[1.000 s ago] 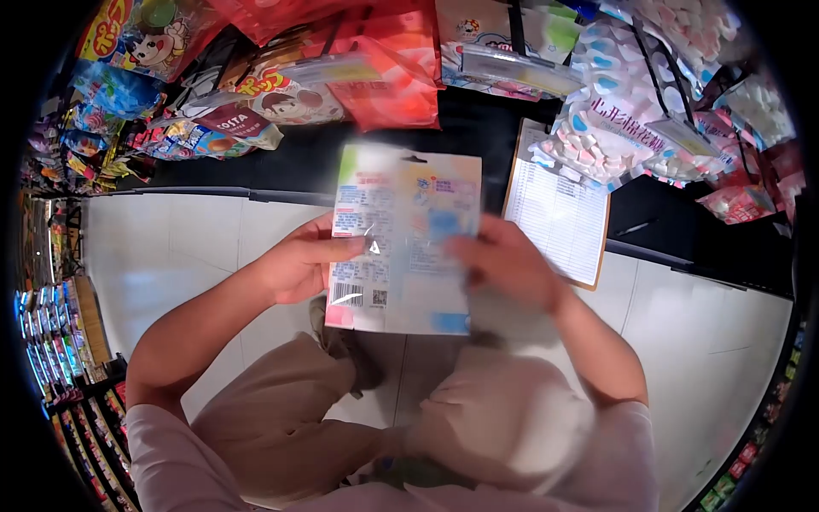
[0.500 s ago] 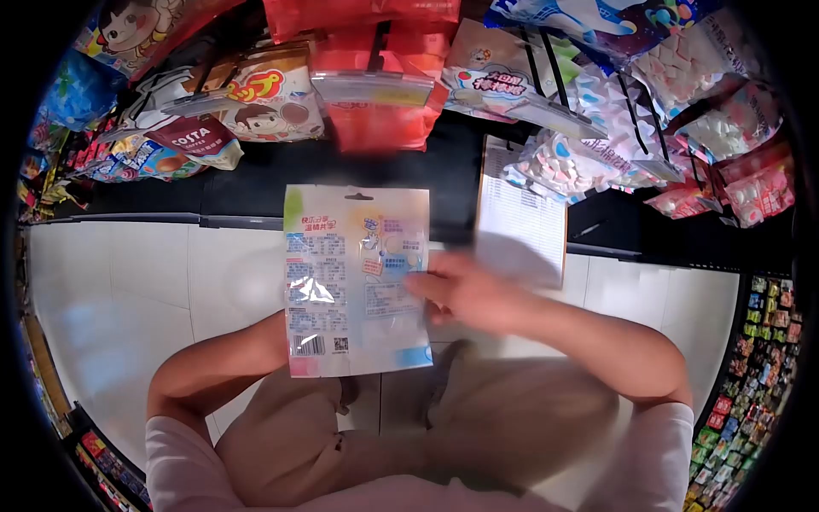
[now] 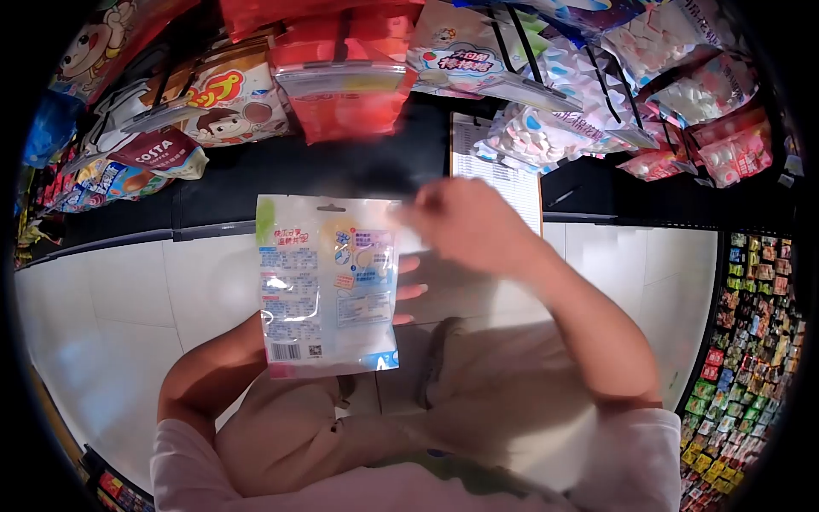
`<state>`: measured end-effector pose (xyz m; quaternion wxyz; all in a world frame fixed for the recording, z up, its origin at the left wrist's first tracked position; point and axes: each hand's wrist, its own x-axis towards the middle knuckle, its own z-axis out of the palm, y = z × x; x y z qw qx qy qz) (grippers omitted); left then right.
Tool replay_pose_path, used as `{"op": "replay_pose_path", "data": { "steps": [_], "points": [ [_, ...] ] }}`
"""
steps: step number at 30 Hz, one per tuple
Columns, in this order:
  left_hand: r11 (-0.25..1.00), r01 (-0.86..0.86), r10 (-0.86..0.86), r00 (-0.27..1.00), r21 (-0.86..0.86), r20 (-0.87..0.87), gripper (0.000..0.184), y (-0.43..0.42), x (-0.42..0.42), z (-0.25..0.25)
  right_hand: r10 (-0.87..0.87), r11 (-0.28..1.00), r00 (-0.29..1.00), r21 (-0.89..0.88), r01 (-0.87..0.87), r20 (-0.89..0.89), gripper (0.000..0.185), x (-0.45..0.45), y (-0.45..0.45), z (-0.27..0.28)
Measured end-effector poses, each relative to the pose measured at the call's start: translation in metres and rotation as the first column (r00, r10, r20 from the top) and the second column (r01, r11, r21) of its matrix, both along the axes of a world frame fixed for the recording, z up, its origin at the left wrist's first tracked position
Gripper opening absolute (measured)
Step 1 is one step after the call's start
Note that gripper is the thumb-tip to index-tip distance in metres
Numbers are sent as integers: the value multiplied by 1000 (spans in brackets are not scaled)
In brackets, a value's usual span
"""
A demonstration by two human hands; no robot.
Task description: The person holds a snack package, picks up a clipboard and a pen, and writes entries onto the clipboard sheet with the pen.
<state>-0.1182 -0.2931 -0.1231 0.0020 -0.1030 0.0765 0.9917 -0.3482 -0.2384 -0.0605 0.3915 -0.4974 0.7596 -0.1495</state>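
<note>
A white printed bag (image 3: 328, 290) with its back side up is upright in front of me, a hang hole at its top edge. My left hand (image 3: 409, 290) is behind the bag and supports it; several fingertips stick out past its right edge. At the bag's upper right corner is my right hand (image 3: 478, 224), its fingers curled and blurred. Whether those fingers touch or pinch the corner is too blurred to tell.
Candy bags (image 3: 230, 107), a red bag (image 3: 345, 111) and marshmallow bags (image 3: 546, 136) hang above a black shelf (image 3: 341, 162). On it lie a clipboard (image 3: 529, 192) and a pen (image 3: 561, 196). Stocked racks (image 3: 751, 341) stand at the right.
The bag has shifted slightly left in view. My right hand has moved up from the bag's right edge to its upper corner. Fingers of my left hand now show past the right edge.
</note>
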Motion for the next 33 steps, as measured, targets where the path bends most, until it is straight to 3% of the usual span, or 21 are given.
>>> {"op": "replay_pose_path", "data": {
  "steps": [2,5,6,9,12,14,16,19,22,24,25,26,27,31,33],
  "points": [
    [999,37,-38,999,11,19,81,-1,7,-5,-129,986,992,-103,129,6,33,-24,-12,-14],
    [998,55,-57,995,27,85,82,1,14,-18,-268,924,958,-253,285,102,38,-53,-19,-56],
    [996,51,-58,994,76,92,83,1,16,-26,-276,922,956,-253,293,101,38,-55,-18,-61],
    [992,61,-70,993,106,91,84,0,18,-32,-213,960,966,-152,234,144,66,-51,-15,-63],
    [986,70,-85,992,154,96,84,2,17,-33,-209,958,977,-195,211,31,71,-49,-17,-73],
    [990,100,-112,985,96,129,85,3,16,-34,-229,965,970,-110,236,77,75,-53,-21,-72],
    [989,103,-117,983,105,140,86,5,15,-35,-313,901,936,-262,347,161,80,-59,-26,-90],
    [987,99,-119,980,126,157,87,7,16,-36,-443,787,857,-343,512,262,76,-62,-38,-97],
    [986,96,-118,980,139,160,88,6,17,-36,-467,727,798,-347,592,382,67,-65,-50,-91],
    [985,102,-124,980,139,154,88,7,17,-36,-481,721,809,-372,585,339,59,-66,-55,-91],
    [985,83,-107,982,154,154,89,8,18,-37,-444,716,855,-468,519,268,58,-69,-59,-100],
    [984,61,-88,984,169,156,89,8,19,-38,-409,705,892,-555,441,190,57,-73,-64,-111],
    [984,66,-92,984,165,154,89,8,19,-38,-299,768,953,-605,212,-45,55,-83,-67,-139],
    [986,56,-86,978,156,191,89,6,24,-39,-276,751,950,-649,119,-144,57,-91,-72,-146],
    [988,72,-98,976,135,194,89,5,27,-39,-247,690,897,-716,-102,-366,63,-103,-77,-147]
  ]
}}
